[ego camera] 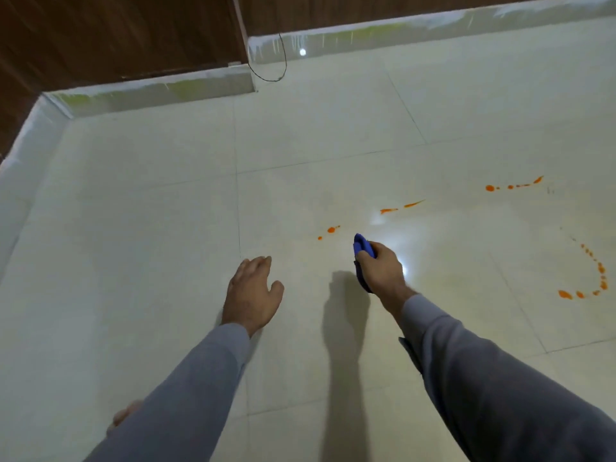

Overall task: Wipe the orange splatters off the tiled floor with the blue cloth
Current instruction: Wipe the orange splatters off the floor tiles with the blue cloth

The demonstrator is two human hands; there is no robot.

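Observation:
My right hand [381, 266] grips the bunched blue cloth [362, 246] above the pale tiled floor [166, 195]. Small orange drops [330, 230] lie just ahead and left of the cloth. Two orange streaks [401, 207] sit farther ahead. A dotted orange line [513, 186] runs at the far right, and a curved trail of orange spots [593, 278] lies to the right of my arm. My left hand [253, 291] hovers over the floor with relaxed fingers, holding nothing.
A white skirting [156, 95] edges the floor below dark wooden panels [116, 35]. A thin black wire [283, 61] hangs down at the wall corner. A bare foot [121, 416] shows at the lower left beside my sleeve.

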